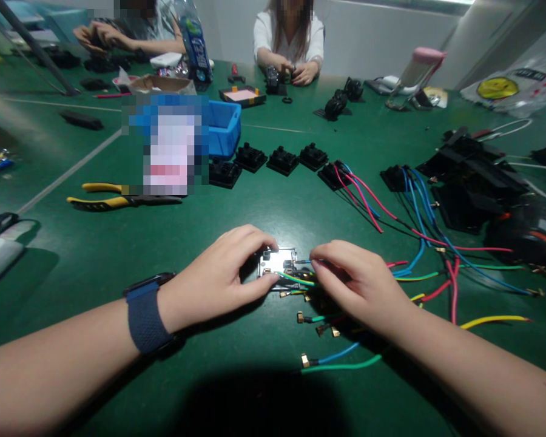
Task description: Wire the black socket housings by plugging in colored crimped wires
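A small square socket module (278, 262) with a bright, glaring face lies on the green table in front of me. My left hand (230, 267) grips it by its left side, thumb at the near edge and fingers at the far edge. A blue wire (304, 261) runs from the module's right side into the pinched fingertips of my right hand (355, 273). One green-yellow wire (295, 279) reaches the module near my left thumb. Below and right of my right hand spread loose wires with brass terminals (306, 361).
Several black modules (283, 160) stand in a row beyond my hands, some with red and blue wires. Yellow-handled pliers (122, 197) lie left, near a blue bin (225, 127). Black housings (464, 182) crowd the right. Two people sit opposite, their hands on the table's far side.
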`<move>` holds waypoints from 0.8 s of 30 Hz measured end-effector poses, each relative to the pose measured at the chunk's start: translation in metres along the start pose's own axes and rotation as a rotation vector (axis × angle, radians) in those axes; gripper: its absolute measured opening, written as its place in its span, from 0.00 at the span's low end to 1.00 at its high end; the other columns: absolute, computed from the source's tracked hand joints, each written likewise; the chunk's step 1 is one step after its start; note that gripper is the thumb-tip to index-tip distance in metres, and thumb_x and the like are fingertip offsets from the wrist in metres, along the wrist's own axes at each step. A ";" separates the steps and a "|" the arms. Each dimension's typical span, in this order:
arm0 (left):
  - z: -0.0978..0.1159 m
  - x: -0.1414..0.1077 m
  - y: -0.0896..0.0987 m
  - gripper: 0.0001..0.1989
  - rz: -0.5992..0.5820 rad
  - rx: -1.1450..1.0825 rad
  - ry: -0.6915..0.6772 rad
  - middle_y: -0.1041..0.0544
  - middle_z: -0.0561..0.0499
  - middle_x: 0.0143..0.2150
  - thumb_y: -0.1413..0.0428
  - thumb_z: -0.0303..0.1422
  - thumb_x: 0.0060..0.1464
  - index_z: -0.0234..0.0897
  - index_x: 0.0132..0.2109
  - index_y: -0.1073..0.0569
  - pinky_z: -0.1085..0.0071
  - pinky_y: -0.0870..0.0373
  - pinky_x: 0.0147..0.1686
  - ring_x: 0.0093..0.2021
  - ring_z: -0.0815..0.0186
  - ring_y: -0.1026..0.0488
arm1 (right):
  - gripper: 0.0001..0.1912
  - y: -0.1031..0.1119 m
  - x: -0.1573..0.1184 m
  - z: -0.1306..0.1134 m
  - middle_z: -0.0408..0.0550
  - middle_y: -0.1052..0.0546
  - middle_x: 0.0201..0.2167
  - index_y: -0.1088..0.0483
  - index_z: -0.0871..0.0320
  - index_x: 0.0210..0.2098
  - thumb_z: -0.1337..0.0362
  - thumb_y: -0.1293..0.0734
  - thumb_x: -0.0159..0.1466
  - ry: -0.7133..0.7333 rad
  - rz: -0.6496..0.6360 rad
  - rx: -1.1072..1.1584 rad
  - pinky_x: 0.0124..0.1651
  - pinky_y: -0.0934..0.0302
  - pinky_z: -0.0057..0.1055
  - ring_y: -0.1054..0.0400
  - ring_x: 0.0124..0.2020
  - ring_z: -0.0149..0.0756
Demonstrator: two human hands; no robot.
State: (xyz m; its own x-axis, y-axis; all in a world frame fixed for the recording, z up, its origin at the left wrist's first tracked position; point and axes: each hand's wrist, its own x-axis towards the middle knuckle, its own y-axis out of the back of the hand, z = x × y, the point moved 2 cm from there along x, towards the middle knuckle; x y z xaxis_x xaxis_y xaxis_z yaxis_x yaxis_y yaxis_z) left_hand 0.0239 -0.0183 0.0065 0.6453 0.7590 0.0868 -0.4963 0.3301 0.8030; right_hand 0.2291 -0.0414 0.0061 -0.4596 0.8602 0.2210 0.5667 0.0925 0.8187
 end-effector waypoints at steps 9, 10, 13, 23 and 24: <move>0.002 -0.001 0.001 0.14 0.023 0.018 -0.036 0.32 0.48 0.47 0.48 0.37 0.57 0.36 0.48 0.34 0.66 0.38 0.49 0.47 0.63 0.36 | 0.07 -0.001 0.000 0.001 0.45 0.29 0.27 0.32 0.58 0.36 0.68 0.42 0.64 -0.016 -0.019 0.009 0.34 0.44 0.29 0.36 0.29 0.32; 0.002 -0.002 0.001 0.14 0.039 0.023 -0.048 0.32 0.47 0.47 0.48 0.36 0.57 0.36 0.49 0.34 0.66 0.39 0.49 0.48 0.63 0.36 | 0.07 0.000 0.000 0.001 0.45 0.29 0.28 0.32 0.58 0.36 0.68 0.42 0.64 -0.014 -0.020 0.010 0.34 0.44 0.29 0.36 0.29 0.32; 0.005 -0.003 0.004 0.13 0.098 0.040 -0.089 0.32 0.47 0.46 0.47 0.35 0.56 0.35 0.48 0.34 0.67 0.40 0.50 0.48 0.63 0.37 | 0.07 0.000 -0.001 0.001 0.45 0.29 0.28 0.32 0.58 0.36 0.68 0.42 0.64 -0.011 -0.022 0.016 0.34 0.44 0.29 0.36 0.30 0.33; 0.002 -0.004 0.003 0.10 0.087 0.047 -0.096 0.29 0.49 0.43 0.47 0.33 0.57 0.35 0.45 0.32 0.67 0.37 0.46 0.44 0.64 0.34 | 0.07 -0.001 0.000 0.001 0.45 0.28 0.28 0.32 0.58 0.36 0.69 0.41 0.64 -0.010 -0.019 0.018 0.34 0.44 0.29 0.36 0.30 0.33; 0.002 -0.003 0.003 0.10 0.090 0.046 -0.101 0.29 0.49 0.43 0.47 0.33 0.57 0.35 0.45 0.32 0.67 0.37 0.46 0.43 0.65 0.34 | 0.07 -0.001 0.000 0.002 0.45 0.28 0.28 0.32 0.58 0.36 0.68 0.41 0.64 -0.008 -0.014 0.021 0.34 0.44 0.29 0.36 0.30 0.32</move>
State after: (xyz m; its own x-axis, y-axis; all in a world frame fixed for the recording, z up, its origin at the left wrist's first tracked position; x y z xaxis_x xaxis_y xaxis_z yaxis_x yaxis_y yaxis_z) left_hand 0.0218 -0.0212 0.0096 0.6554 0.7235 0.2169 -0.5294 0.2352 0.8152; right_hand 0.2299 -0.0410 0.0046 -0.4626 0.8625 0.2052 0.5745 0.1154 0.8103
